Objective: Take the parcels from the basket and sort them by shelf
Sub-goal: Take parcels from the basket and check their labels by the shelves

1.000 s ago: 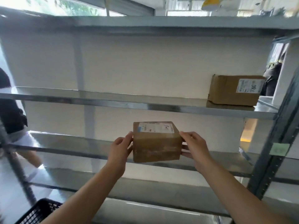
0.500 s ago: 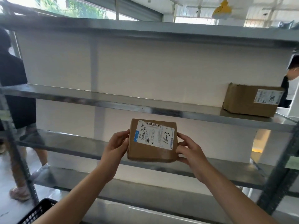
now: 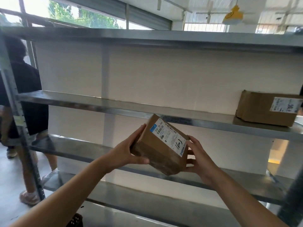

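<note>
Now the left hand [image 3: 126,154] and right hand [image 3: 199,157] clamp the small parcel [image 3: 161,145] from either side, and it has been turned since half a second ago — label [image 3: 170,138] tilted up toward the face, one corner dipping. That suggests the shelf code is being read; the parcel hangs in front of the middle shelf [image 3: 101,107], where a larger box [image 3: 268,108] already sits — placement seems not yet decided

Bystander [image 3: 24,99] in black top at nine o'clock, yellow hanging ornament [image 3: 233,14] at one o'clock, window [image 3: 78,13] at eleven o'clock
</note>
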Tool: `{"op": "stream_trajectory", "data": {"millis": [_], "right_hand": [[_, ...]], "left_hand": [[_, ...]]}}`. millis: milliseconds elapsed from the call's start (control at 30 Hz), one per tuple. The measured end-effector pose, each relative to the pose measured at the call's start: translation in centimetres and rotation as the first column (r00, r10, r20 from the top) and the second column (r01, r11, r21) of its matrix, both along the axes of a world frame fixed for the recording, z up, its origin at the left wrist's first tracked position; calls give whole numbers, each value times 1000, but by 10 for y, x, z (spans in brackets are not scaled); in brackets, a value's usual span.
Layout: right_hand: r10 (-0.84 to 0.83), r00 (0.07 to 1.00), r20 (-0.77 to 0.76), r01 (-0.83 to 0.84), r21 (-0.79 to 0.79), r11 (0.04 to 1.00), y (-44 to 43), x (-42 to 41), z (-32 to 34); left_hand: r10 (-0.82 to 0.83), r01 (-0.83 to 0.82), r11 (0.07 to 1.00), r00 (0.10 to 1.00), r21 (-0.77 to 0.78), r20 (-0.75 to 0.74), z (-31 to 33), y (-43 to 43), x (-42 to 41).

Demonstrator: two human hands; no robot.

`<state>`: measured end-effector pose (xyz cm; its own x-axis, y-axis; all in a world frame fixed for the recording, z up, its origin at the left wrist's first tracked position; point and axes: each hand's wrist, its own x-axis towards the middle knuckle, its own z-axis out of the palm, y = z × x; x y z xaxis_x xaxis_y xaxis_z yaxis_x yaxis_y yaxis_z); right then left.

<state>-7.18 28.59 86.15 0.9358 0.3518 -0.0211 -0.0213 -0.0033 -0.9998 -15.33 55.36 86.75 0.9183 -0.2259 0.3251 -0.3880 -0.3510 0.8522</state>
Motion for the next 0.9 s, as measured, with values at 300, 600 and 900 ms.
{"op": "stream_trajectory", "data": {"millis": [300,600,900], "right_hand": [[-30,998,47,29,23,999,40,2,-2],[46,997,65,-42,-64,997,132,-6,-33],[260,960,105,-257,-43,965,250,-19,-70]], "left_hand": [[383,-341,913,905,-223,186,-23,20,4],[607,-492,687,793,-535,50,-58,102,-34],[840,-771,470,540,-430,-49,-92,153,-67]]}}
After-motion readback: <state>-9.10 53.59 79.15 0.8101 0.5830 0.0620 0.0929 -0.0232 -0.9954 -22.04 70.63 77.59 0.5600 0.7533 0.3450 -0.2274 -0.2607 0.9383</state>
